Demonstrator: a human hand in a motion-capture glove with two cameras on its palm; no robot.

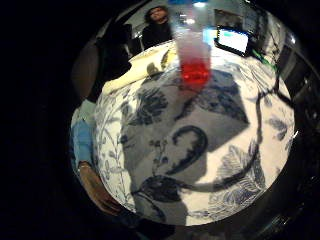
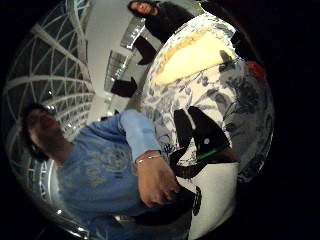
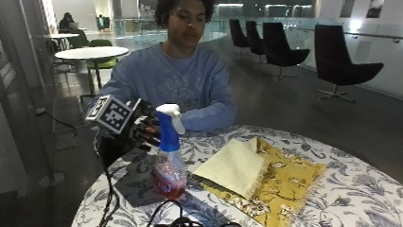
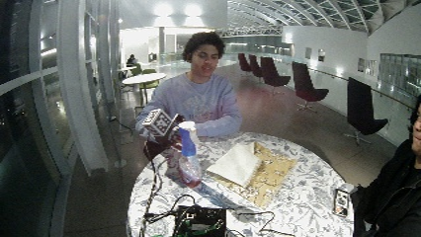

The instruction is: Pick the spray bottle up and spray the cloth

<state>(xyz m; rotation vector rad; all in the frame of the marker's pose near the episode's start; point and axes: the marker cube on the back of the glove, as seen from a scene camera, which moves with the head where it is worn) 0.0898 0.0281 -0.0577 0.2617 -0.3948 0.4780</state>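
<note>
Hand: we see our gloved right hand [image 3: 144,128] behind the spray bottle [image 3: 169,156], fingers relaxed, holding nothing.
Cloth: pale cloth [image 3: 234,166] mid-tabletop [image 3: 353,198].

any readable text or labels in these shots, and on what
None can be read.
Sweatshirt: faint chest print, too blurred to read.
Spray bottle: no label visible.
Yellow cloth: floral pattern only, no words.
Screen on the table: lit, content too small to read.
</note>
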